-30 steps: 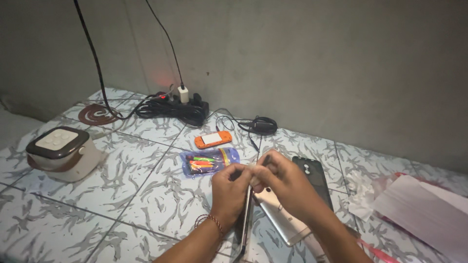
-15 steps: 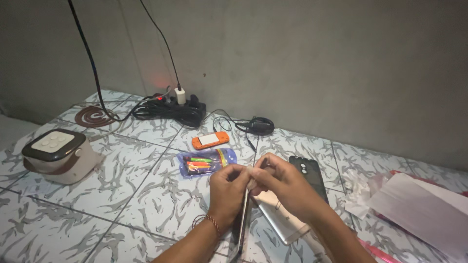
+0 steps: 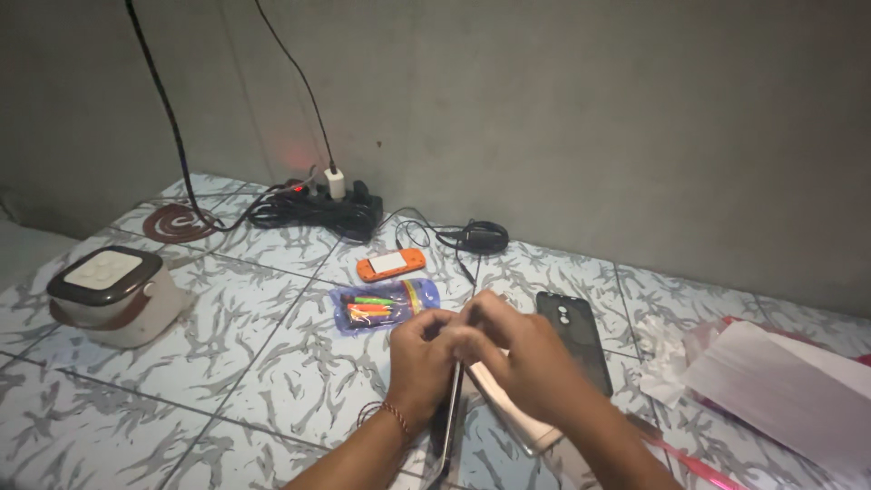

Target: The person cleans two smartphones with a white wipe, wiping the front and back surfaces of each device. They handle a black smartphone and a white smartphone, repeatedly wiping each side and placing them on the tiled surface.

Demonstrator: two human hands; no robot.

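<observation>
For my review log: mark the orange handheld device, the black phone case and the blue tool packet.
orange handheld device (image 3: 390, 264), head view, its pale screen.
black phone case (image 3: 574, 334), head view, middle of its back.
blue tool packet (image 3: 385, 303), head view, its centre.

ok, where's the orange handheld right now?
In the head view the orange handheld lies on the tiled floor, left of centre, between the black power strip behind it and the blue tool pouch in front.

Dim, grainy; soft shadows; red glow at wall.
</observation>
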